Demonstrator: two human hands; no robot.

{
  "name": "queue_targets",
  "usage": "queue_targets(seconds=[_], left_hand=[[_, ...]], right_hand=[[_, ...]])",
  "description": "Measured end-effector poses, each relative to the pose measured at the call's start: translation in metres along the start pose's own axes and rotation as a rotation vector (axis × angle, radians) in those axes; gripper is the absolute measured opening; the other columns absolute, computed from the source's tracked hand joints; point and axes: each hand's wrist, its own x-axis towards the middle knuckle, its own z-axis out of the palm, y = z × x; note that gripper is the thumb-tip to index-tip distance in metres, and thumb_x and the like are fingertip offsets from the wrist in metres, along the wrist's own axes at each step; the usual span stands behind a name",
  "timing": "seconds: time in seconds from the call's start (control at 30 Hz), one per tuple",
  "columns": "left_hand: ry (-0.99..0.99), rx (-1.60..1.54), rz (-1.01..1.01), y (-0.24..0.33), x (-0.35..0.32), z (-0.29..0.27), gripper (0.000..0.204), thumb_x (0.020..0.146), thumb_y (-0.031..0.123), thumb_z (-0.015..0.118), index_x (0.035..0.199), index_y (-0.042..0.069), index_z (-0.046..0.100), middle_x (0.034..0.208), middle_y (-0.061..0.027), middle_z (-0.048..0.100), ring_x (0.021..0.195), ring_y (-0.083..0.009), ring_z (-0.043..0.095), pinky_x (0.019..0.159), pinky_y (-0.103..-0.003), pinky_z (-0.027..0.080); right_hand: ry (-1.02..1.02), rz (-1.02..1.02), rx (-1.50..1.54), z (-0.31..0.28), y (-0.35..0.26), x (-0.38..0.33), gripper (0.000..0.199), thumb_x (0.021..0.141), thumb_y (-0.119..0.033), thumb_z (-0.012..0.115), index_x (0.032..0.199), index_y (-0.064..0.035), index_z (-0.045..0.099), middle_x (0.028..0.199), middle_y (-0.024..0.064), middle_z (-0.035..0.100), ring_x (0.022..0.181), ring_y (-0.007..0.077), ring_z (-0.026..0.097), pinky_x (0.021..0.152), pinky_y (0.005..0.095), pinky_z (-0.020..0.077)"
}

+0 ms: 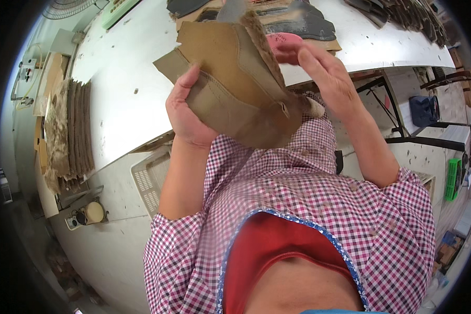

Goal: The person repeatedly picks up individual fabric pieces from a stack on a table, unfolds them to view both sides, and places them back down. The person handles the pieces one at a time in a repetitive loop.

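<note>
At frame centre, above the white counter (pixel 120 89), the left hand (pixel 186 112) grips closed on a tan boot upper (pixel 235 78) while the right hand (pixel 324 73), fingers loosely open, touches its fur edge (pixel 261 42); that one-handed hold could let it slip.

The boot upper (pixel 235 78) looks like matt tan suede, soft and napped, with a stitched seam across its panels and a shaggy brownish fleece lining showing along its top edge. The left hand (pixel 186 112) grips the suede from below; the right hand (pixel 324 73) touches the fleecy edge. The worktable (pixel 125 78) has a smooth, painted white top, scuffed and speckled with marks. On it a stack of lined pieces (pixel 68 131) shows the same rough fleece. The person's shirt (pixel 319 209) is checked woven cloth, matt.
</note>
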Motion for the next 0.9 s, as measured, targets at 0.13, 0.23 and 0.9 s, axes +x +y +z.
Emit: queue_targets(seconds=[0.13,0.23,0.9], left_hand=[[-0.035,0.095,-0.049,-0.01,-0.006,0.003,0.041,0.092,0.019,0.047,0.126,-0.004,0.049,0.124,-0.0163,0.057,0.113,-0.0309,0.056,0.097,-0.045,0.046],[-0.016,0.064,-0.054,-0.007,-0.015,-0.003,0.043,0.09,0.017,0.048,0.127,-0.005,0.048,0.125,-0.0175,0.057,0.113,-0.0304,0.056,0.098,-0.045,0.045],[0.061,0.213,-0.025,-0.051,-0.004,-0.001,0.047,0.09,0.034,0.045,0.127,0.004,0.051,0.131,-0.0122,0.051,0.12,-0.0287,0.05,0.1,-0.045,0.041]], right_hand=[[-0.143,0.125,0.452,0.015,0.011,0.026,0.048,0.098,-0.038,0.048,0.129,-0.0012,0.05,0.119,0.007,0.061,0.114,0.0174,0.055,0.103,0.0308,0.0389],[-0.342,0.174,0.857,0.012,0.038,0.037,0.05,0.094,-0.034,0.056,0.129,0.0018,0.049,0.119,0.009,0.06,0.11,0.0183,0.058,0.098,0.0336,0.0454],[0.226,0.053,0.039,-0.001,0.059,0.022,0.037,0.091,-0.028,0.06,0.112,0.0016,0.052,0.093,0.013,0.06,0.084,0.0185,0.054,0.077,0.0317,0.0455]])
